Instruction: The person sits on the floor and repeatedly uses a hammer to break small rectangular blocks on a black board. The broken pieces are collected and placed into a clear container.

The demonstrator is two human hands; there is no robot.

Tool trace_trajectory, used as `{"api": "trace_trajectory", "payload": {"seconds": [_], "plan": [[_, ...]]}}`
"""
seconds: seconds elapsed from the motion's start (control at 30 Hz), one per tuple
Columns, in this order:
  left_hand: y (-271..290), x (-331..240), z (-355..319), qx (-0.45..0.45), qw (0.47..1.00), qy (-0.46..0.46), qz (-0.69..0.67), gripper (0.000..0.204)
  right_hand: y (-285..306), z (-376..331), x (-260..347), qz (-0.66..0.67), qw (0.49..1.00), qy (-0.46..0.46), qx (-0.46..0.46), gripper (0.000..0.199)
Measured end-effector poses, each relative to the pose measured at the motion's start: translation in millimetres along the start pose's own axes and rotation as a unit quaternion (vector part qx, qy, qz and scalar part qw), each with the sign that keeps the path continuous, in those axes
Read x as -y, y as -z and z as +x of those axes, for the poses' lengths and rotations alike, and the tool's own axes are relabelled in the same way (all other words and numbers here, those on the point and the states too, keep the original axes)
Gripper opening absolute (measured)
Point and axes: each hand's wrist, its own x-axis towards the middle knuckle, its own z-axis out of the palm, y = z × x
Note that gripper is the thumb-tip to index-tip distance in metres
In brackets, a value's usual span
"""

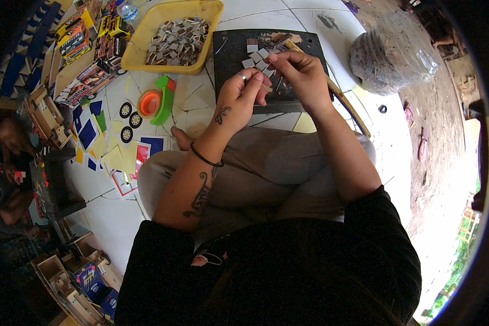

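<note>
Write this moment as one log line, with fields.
left hand: near small tiles | right hand: pinching one tile | dark board: under tiles

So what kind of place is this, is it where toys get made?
Probably a home craft workshop on a tiled floor. A yellow tray holds many small cut squares, finished toy trucks stand at the upper left, and both hands, the left hand and the right hand, work over a black board.

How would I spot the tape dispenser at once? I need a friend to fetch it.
Start at the yellow tray of small grey squares, top left on the white floor. Just below it lies the tape dispenser, beside the round black wheel stickers. It alone is green with an orange roll inside.
</note>
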Motion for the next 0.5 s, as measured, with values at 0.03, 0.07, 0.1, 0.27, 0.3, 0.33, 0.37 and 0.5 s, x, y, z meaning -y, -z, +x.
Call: {"api": "trace_trajectory", "payload": {"seconds": [0.03,0.07,0.1,0.27,0.3,0.33,0.37,0.5], "plan": [[0,0,0,0.002,1.000,0.009,-0.002,0.027,0,0,1,0.005,1.000,0.008,0.001,0.020],[-1,0,0,0.004,1.000,-0.008,-0.013,0.026,-1,-1,1,0.009,1.000,0.016,0.001,0.021],[-3,0,0,0.002,1.000,-0.020,-0.022,0.026,-1,-1,2,0.014,1.000,0.024,0.001,0.021],[-6,-5,-4,0.006,0.998,0.019,-0.056,0.027,-2,-3,6,-0.066,0.995,0.070,0.011,0.022],[-5,-7,-4,0.000,0.999,0.017,-0.046,0.027,-1,-3,6,-0.071,0.995,0.065,0.008,0.022],[-5,-8,-5,-0.005,0.999,0.010,-0.039,0.028,0,-2,7,-0.052,0.998,0.043,0.020,0.022],[-5,-9,-5,-0.005,0.999,0.010,-0.035,0.028,2,-2,8,-0.032,0.999,0.020,0.031,0.021],[-5,-11,-5,-0.012,0.999,0.004,-0.038,0.028,5,0,8,0.071,0.994,0.001,0.080,0.020]]}}
